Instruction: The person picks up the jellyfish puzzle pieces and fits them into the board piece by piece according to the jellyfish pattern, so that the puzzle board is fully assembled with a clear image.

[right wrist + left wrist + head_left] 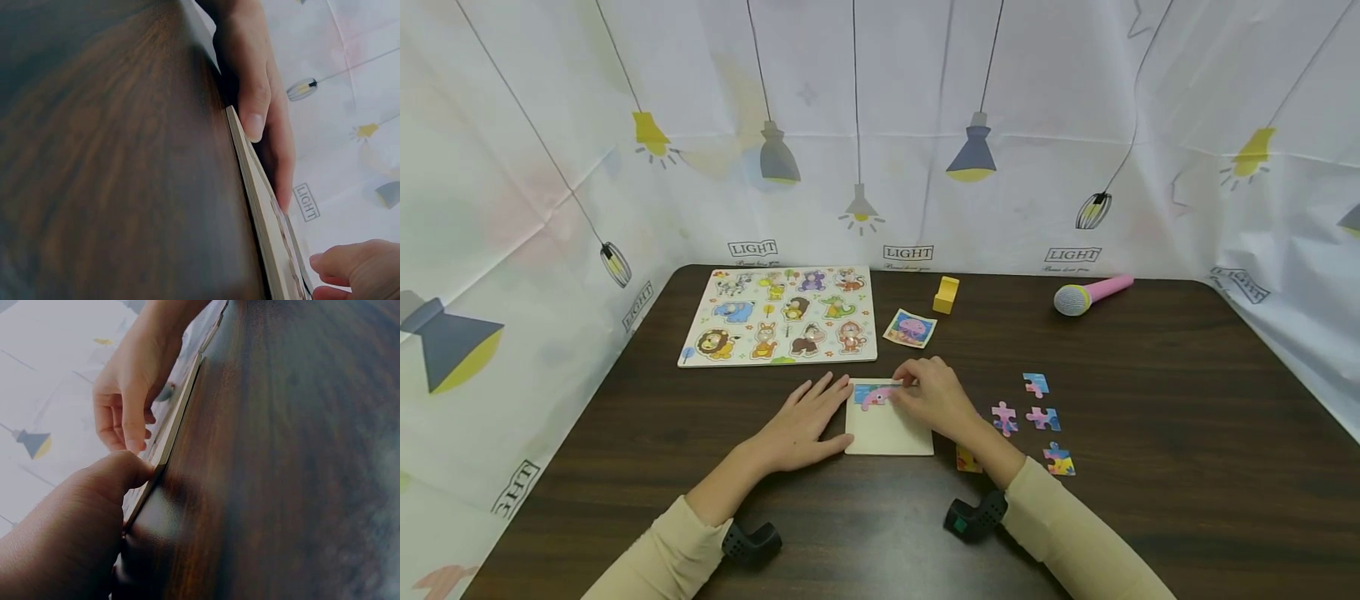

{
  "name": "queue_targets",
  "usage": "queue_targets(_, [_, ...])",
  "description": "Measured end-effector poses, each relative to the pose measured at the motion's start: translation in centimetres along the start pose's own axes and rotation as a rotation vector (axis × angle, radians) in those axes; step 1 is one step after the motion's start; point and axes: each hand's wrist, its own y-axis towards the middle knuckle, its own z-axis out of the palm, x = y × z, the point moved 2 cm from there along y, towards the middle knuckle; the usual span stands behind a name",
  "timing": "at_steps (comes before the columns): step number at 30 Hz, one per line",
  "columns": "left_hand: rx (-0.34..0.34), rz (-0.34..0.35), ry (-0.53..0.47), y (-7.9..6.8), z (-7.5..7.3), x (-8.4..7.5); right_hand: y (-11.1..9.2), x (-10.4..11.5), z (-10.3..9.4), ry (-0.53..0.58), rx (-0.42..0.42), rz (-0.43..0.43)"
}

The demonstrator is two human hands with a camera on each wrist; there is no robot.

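Observation:
A shallow wooden puzzle tray (pixel 887 433) lies in the middle of the table, with pink and blue jigsaw pieces (pixel 874 397) along its far edge. My left hand (pixel 801 425) is spread flat at the tray's left side, its thumb on the near left corner and fingertips by the far left corner. At the far right part of the tray my right hand (pixel 936 400) pinches a jigsaw piece, mostly hidden under its curled fingers. The left wrist view shows the left thumb (pixel 128 472) against the tray's edge (pixel 181 412).
Several loose jigsaw pieces (pixel 1043 418) lie right of the tray, a yellow one (pixel 967 459) partly under the right forearm. Behind are a picture card (pixel 911 328), a yellow block (pixel 946 295) and an animal board (pixel 782 317). A pink toy microphone (pixel 1092 296) lies at the back right.

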Motion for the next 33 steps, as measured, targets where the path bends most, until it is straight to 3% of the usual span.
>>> queue_targets(10, [-0.001,0.011,-0.014,0.1,0.1,0.0,-0.3,-1.2,-2.1,0.042,0.0,0.02])
queue_targets(33, [0.012,-0.013,-0.036,0.1,0.2,0.2,-3.5,-8.7,-7.9,-0.039,-0.025,0.119])
